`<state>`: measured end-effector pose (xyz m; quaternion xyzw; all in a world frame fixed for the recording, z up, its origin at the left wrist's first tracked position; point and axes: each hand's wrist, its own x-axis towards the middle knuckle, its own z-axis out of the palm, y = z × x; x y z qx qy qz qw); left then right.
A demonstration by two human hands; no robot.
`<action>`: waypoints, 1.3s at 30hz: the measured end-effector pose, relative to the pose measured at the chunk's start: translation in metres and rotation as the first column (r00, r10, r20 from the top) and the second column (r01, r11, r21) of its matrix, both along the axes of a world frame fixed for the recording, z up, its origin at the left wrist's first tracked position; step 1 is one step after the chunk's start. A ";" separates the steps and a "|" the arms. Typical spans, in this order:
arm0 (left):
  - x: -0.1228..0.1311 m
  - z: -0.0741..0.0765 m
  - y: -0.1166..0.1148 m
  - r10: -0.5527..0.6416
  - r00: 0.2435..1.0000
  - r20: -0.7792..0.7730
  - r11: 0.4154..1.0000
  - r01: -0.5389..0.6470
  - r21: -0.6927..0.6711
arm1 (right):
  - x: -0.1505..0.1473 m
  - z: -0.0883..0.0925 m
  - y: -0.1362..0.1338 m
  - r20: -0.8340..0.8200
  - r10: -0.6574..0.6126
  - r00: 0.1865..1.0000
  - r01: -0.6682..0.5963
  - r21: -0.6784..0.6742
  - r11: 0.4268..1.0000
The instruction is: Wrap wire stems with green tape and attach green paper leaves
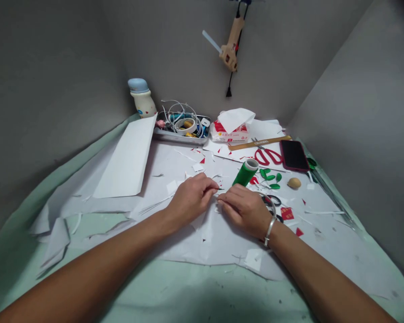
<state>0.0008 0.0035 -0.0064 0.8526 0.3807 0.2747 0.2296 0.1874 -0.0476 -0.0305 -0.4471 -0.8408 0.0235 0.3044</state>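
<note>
My left hand (pixel 190 199) and right hand (pixel 244 211) meet at the fingertips above white paper sheets (pixel 202 242). The left thumb and finger pinch a thin dark strip (pixel 219 189), which is too small to identify. My right fingertips sit right beside it, and I cannot tell if they grip anything. Behind the hands stands a roll of green tape (pixel 245 173). Green leaf-shaped cut-outs (pixel 268 176) and red paper scraps (pixel 287 213) lie to the right.
Red-handled scissors (pixel 268 156), a phone (pixel 294 155), a wooden ruler (pixel 259 142) and a tissue pack (pixel 229 128) lie at the back. A metal tray of cables (pixel 181 137) and a bottle (pixel 143 98) stand back left. A glue gun (pixel 230 47) hangs on the wall.
</note>
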 end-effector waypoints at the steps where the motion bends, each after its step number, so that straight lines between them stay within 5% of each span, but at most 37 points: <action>1: 0.000 -0.002 0.000 -0.024 0.998 -0.051 0.999 0.026 0.037 | 0.001 0.001 0.000 -0.007 -0.006 1.000 0.006 0.018 1.000; 5: 0.000 -0.006 -0.001 -0.148 0.972 -0.183 0.982 0.166 0.090 | 0.006 0.003 0.004 -0.075 -0.052 0.996 0.055 0.038 0.998; 8: 0.000 -0.003 -0.002 -0.191 0.973 -0.129 0.981 0.195 0.022 | 0.009 0.002 0.009 -0.153 -0.079 0.985 0.080 0.002 0.997; 16: 0.000 0.006 -0.001 -0.010 0.994 0.106 0.993 0.022 -0.113 | 0.005 -0.004 0.007 -0.052 -0.022 0.998 0.019 -0.070 0.997; 20: 0.000 0.001 -0.001 0.017 1.000 0.007 1.000 -0.017 -0.026 | 0.001 0.000 0.002 -0.018 0.018 1.000 -0.018 -0.031 0.999; 25: 0.000 -0.004 -0.001 -0.122 0.978 -0.171 0.988 0.136 0.074 | 0.004 0.005 0.003 -0.106 -0.013 0.994 0.017 0.028 0.999; 30: 0.001 0.001 -0.002 -0.188 0.981 -0.048 0.981 0.185 -0.060 | 0.009 0.005 0.009 -0.234 -0.082 0.969 0.078 -0.026 0.997; 39: 0.001 0.007 0.001 0.034 0.992 0.120 0.950 0.005 -0.311 | 0.008 -0.002 0.007 -0.079 -0.019 0.997 0.012 -0.085 0.996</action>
